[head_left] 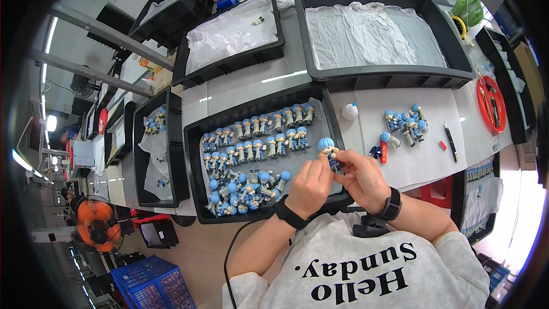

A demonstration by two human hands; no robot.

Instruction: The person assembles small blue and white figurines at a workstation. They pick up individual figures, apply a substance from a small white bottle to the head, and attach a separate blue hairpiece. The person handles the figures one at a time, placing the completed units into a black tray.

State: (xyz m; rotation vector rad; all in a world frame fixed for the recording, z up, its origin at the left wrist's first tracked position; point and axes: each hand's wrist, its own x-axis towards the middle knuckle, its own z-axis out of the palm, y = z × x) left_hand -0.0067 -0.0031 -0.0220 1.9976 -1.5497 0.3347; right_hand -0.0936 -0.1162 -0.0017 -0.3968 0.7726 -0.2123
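A small blue-haired figurine (329, 151) is held between both hands over the right end of a black tray (194, 137). My left hand (309, 186) pinches its lower body from the left. My right hand (360, 177) grips it from the right. The tray holds several rows of matching figurines standing upright (257, 134) and a loose heap of them (240, 191) at its near-left corner. Both wrists wear black bands.
A cluster of figurines (406, 123) and loose parts lies on the white mat at the right, beside a small white bottle (349, 111) and a black pen (450, 141). Large black trays lined with white paper (372, 34) stand behind. A red round tray (492, 103) is far right.
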